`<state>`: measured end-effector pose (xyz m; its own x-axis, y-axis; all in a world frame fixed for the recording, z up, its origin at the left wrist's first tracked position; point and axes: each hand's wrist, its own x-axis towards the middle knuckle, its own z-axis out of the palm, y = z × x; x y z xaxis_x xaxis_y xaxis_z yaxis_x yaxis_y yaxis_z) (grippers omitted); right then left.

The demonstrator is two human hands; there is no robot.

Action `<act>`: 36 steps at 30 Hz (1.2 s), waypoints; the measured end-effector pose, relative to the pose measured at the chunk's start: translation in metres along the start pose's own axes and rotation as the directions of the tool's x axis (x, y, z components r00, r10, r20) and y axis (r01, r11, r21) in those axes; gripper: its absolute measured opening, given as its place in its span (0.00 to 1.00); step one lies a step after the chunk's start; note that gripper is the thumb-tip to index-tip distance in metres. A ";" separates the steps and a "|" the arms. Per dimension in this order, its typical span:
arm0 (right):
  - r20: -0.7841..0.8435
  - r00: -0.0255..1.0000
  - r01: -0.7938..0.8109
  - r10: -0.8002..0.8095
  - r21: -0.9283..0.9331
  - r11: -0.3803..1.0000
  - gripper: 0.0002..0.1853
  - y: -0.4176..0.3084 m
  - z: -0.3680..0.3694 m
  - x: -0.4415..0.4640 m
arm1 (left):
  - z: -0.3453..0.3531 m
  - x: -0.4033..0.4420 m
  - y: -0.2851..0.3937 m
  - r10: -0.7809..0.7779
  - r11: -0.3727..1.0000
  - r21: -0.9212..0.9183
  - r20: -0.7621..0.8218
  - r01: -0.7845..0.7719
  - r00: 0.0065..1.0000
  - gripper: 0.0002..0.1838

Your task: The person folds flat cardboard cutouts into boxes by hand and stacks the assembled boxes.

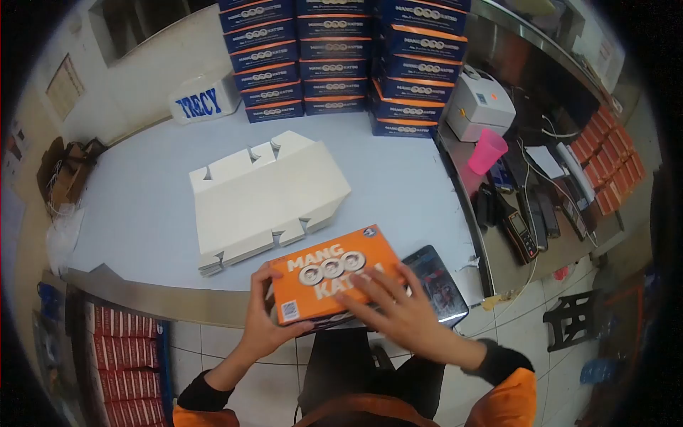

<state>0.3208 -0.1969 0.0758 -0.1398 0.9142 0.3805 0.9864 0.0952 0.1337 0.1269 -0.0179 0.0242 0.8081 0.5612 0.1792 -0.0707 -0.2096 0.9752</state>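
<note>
An orange cardboard food box [329,276], its printed lid closed, is at the front edge of the table. My left hand [265,313] grips its left end, with the thumb along the near side and the fingers round the far corner. Across the right part of the lid lies my right hand [402,309], fingers stretched out and apart, covering some of the lettering. Just beyond the box is a stack of flat white box blanks [267,196] with notched edges. A phone [435,285] with a lit screen lies beside my right hand, partly hidden by it.
Tall piles of closed dark blue and orange boxes [334,67] stand at the back. To the right are a white label printer [480,103], a pink cup [488,151] and a handheld device [518,231] with cables. A white container [205,99] sits back left.
</note>
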 end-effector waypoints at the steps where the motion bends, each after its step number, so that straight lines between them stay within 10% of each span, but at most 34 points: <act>1: -0.002 1.000 0.015 -0.015 -0.006 1.000 0.30 0.014 0.007 0.005 | -0.001 0.007 0.003 0.009 1.000 -0.003 -0.014 -0.009 1.000 0.52; 5: -0.248 0.969 0.025 -0.011 0.056 0.998 0.35 0.078 0.024 0.043 | -0.032 0.045 0.025 0.058 0.934 0.351 0.038 -0.068 0.998 0.70; 7: -0.321 0.944 -0.027 0.074 0.147 0.989 0.37 0.106 0.031 0.075 | -0.057 0.056 0.027 0.103 0.058 0.977 0.199 -0.206 0.975 0.49; 13: -0.526 0.837 -0.125 0.148 0.080 0.989 0.36 0.166 0.081 0.189 | -0.101 0.044 -0.018 0.154 0.170 0.951 0.233 -0.258 0.960 0.17; 17: -0.466 0.853 -0.272 0.236 -0.010 0.962 0.34 0.192 0.133 0.226 | -0.099 0.009 -0.009 0.037 0.182 0.950 0.251 -0.253 0.967 0.16; 25: -0.276 0.858 -0.506 0.433 -0.319 0.801 0.20 0.229 0.227 0.219 | -0.143 0.028 0.010 -0.240 0.731 0.679 0.358 -0.074 0.902 0.21; 35: -0.222 0.940 -0.216 0.260 0.202 0.955 0.29 0.119 0.055 0.150 | -0.173 0.056 -0.009 -0.513 0.857 0.334 0.470 0.394 0.718 0.12; 36: -0.212 0.951 -0.161 0.226 0.285 0.945 0.27 0.102 0.040 0.135 | -0.184 0.057 -0.029 -0.426 0.875 0.429 0.461 0.225 0.778 0.10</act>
<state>0.4060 -0.0477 0.1038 0.0722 0.8070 0.5861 0.9791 0.0547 -0.1959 0.0676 0.1676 0.0304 0.9286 0.1568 -0.3362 0.3710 -0.4001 0.8380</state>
